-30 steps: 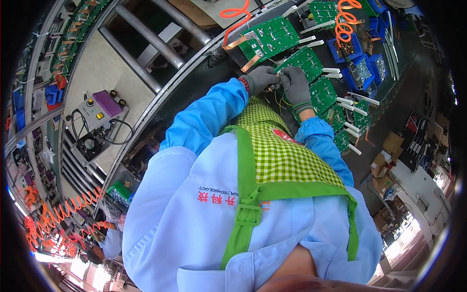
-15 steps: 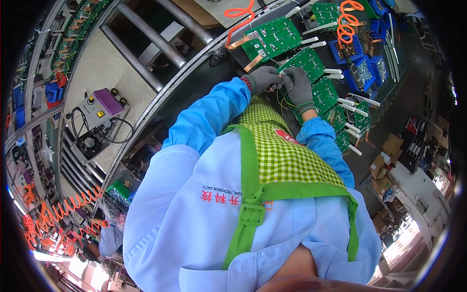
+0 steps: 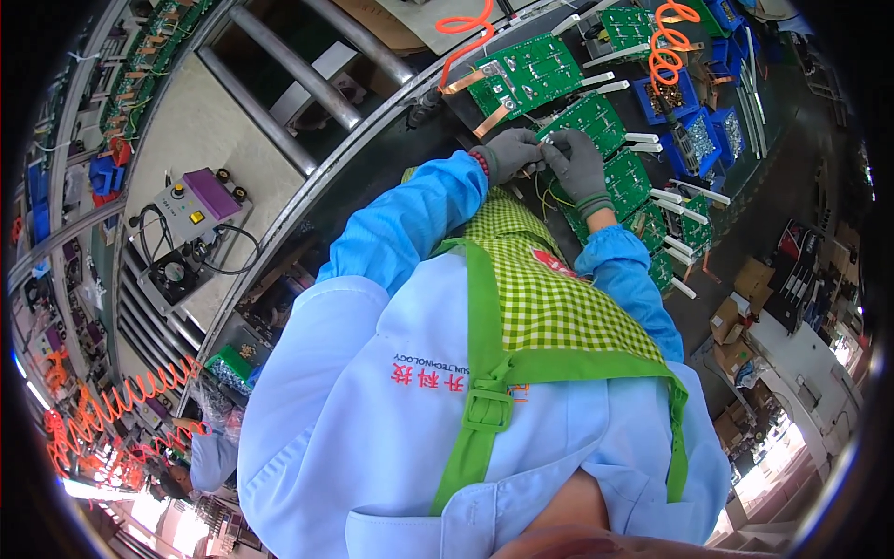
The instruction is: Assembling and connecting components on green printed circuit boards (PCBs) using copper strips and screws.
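Observation:
My left hand (image 3: 510, 155), in a grey glove, is closed with fingertips meeting those of my gloved right hand (image 3: 575, 166). Between them is something small, too small and covered to name. Both hands are at the near edge of a green circuit board (image 3: 589, 123) with white strips sticking out to its right. Beyond it is another green board (image 3: 527, 73) with copper tabs (image 3: 492, 121) at its left side. More green boards (image 3: 626, 179) overlap along the bench beside my right wrist. Thin yellow-green wires hang just below my fingers.
Blue bins (image 3: 700, 140) of small metal parts stand at the right, with a screwdriver-like tool (image 3: 678, 130) on an orange coiled cord (image 3: 665, 56) over them. A second tool (image 3: 426, 104) hangs left of the boards. A grey-and-purple control box (image 3: 200, 210) sits beyond the rail at left.
The whole view has shifted slightly. My hands stay together at the same board, with the fingers a little rearranged and the right hand's fingertips now over the left's.

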Demonstrator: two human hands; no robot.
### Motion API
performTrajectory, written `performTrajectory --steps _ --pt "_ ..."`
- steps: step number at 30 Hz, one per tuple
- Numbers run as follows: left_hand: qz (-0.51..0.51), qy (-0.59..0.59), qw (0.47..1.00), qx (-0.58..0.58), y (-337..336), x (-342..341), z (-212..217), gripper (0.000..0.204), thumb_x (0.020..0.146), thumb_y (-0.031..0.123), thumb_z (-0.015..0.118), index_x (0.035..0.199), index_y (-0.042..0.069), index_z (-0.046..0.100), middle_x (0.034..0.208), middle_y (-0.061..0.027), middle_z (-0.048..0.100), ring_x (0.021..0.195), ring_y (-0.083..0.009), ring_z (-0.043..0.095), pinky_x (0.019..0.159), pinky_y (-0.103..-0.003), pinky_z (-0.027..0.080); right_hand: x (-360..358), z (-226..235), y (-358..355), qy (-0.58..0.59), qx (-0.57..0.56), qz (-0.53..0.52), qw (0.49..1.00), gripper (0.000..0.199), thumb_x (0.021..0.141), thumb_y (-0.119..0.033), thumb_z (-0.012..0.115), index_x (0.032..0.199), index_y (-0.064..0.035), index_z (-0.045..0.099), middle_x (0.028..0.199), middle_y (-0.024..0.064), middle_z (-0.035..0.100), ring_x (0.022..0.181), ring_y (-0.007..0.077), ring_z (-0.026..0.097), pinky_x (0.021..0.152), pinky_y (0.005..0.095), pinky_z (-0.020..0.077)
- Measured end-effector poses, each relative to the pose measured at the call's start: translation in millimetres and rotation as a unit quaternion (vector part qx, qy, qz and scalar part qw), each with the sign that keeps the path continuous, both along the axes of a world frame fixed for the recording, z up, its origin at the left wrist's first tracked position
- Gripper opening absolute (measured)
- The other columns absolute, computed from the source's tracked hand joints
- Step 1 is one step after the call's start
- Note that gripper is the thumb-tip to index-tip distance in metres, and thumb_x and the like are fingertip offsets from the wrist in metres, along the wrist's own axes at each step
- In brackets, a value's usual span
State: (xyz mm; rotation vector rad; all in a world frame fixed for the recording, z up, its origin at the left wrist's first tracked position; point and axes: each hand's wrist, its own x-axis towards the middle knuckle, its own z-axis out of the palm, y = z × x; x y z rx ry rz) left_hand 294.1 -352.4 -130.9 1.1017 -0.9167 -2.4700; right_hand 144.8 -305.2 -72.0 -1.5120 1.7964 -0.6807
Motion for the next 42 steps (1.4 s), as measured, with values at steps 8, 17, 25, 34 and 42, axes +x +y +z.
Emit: performTrajectory --steps 8,17,25,34,42 --pt "-0.015 -0.004 1.0 -0.01 -1 1 7 0.01 0.086 0.011 0.059 0.091 0.003 0.055 0.073 -0.0065 0.06 0.054 -0.0088 0.052 0.045 -0.021 0.041 2 -7 2 0.13 -0.084 0.003 0.988 0.019 0.079 -0.021 0.065 0.09 -0.0059 0.06 0.086 0.014 0.059 0.077 0.0306 0.06 0.068 0.0392 0.0486" --pt "-0.011 0.019 0.999 0.032 -5 1 -1 0.011 0.086 0.013 0.059 0.087 0.002 0.056 0.073 -0.0074 0.061 0.051 -0.0111 0.053 0.043 -0.023 0.039 -6 -14 7 0.12 -0.164 0.063 0.977 0.016 0.081 -0.016 0.059 0.095 -0.0089 0.058 0.093 0.0133 0.057 0.084 0.0327 0.058 0.071 0.0406 0.049" --pt "-0.036 0.034 0.998 -0.031 -1 8 0 0.01 0.085 0.009 0.056 0.091 0.0 0.058 0.075 -0.0075 0.06 0.054 -0.0104 0.053 0.045 -0.022 0.04 9 -6 0 0.177 0.017 -0.021 0.984 0.024 0.081 -0.032 0.06 0.083 -0.009 0.057 0.09 0.0131 0.055 0.083 0.033 0.058 0.069 0.0427 0.0483" --pt "-0.019 0.029 0.999 -0.022 -3 7 4 0.013 0.085 0.007 0.055 0.094 0.0 0.058 0.078 -0.0076 0.061 0.059 -0.0111 0.055 0.051 -0.023 0.044 11 8 16 0.072 -0.082 -0.047 0.993 0.036 0.079 -0.037 0.065 0.103 -0.0106 0.06 0.108 0.0165 0.053 0.094 0.0346 0.057 0.081 0.0412 0.049" --pt "-0.001 0.055 0.997 0.048 -1 1 4 0.012 0.085 0.007 0.057 0.095 0.0 0.056 0.078 -0.0069 0.061 0.059 -0.0111 0.056 0.048 -0.023 0.043 13 20 29 0.059 -0.066 -0.105 0.991 0.024 0.082 -0.025 0.062 0.101 -0.0095 0.063 0.11 0.0147 0.054 0.096 0.0299 0.057 0.081 0.0371 0.0491"
